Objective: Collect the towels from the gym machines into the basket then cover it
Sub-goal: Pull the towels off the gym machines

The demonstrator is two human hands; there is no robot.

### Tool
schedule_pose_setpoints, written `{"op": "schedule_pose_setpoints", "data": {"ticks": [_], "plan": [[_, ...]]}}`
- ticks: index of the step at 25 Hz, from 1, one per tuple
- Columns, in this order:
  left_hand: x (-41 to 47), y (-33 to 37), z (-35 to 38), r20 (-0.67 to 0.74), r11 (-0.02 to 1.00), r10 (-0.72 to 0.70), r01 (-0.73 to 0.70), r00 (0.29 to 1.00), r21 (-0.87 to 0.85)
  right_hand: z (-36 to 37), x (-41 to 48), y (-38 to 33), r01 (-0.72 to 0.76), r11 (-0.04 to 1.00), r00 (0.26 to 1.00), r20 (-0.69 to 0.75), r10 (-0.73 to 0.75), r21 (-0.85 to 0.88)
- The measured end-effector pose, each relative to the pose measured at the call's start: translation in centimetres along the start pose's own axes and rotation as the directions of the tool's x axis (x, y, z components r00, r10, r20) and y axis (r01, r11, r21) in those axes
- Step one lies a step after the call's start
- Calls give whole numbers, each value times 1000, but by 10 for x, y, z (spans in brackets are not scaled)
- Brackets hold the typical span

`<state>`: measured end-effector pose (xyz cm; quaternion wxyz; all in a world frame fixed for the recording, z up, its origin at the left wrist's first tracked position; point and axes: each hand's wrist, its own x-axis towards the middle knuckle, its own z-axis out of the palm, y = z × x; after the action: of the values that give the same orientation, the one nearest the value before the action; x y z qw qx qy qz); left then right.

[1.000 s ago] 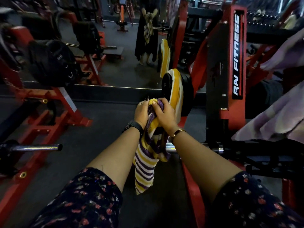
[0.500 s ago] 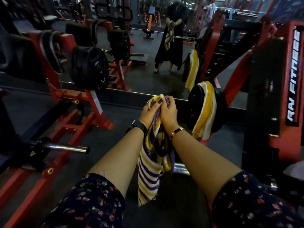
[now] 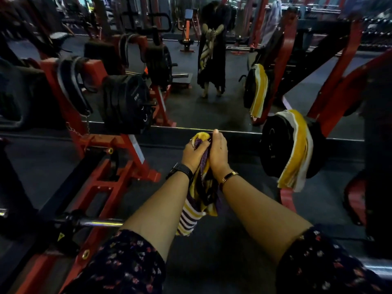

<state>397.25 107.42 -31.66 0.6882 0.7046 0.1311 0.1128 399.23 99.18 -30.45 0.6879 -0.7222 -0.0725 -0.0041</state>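
A yellow, purple and white striped towel (image 3: 196,202) hangs bunched between my hands in the middle of the view. My left hand (image 3: 192,152) and my right hand (image 3: 218,151) are pressed together and both grip its top end. To the right, a yellow and white towel (image 3: 297,149) is draped over a black weight plate (image 3: 272,145) on a red machine. No basket is in view.
A wall mirror (image 3: 212,107) ahead reflects me and the gym. A red plate-loaded machine (image 3: 110,170) with black plates stands at the left, its chrome bar (image 3: 99,222) jutting toward my left arm. Dark rubber floor (image 3: 212,251) lies under my arms.
My view has swung left, so the plate with the yellow towel now sits further right. My hands stay clasped on the striped towel, which hangs more bunched.
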Motion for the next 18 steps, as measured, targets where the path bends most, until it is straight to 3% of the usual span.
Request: {"op": "schedule_pose_setpoints", "data": {"ticks": [5,10,15,18], "plan": [[55,-5,-8,26,999,15,-17,1000,46,17,43,8,-7,998,998,-63,11,69],[113,-14,13,58,999,-18,15,998,44,13,106,32,0,1000,997,-78,-1,-7],[196,1,54,103,999,2,-5,995,34,-8,193,35,48,998,986,-155,-54,-45],[240,16,100,208,1000,13,-12,978,-7,-39,248,33,42,997,966,-252,-56,-63]]}}
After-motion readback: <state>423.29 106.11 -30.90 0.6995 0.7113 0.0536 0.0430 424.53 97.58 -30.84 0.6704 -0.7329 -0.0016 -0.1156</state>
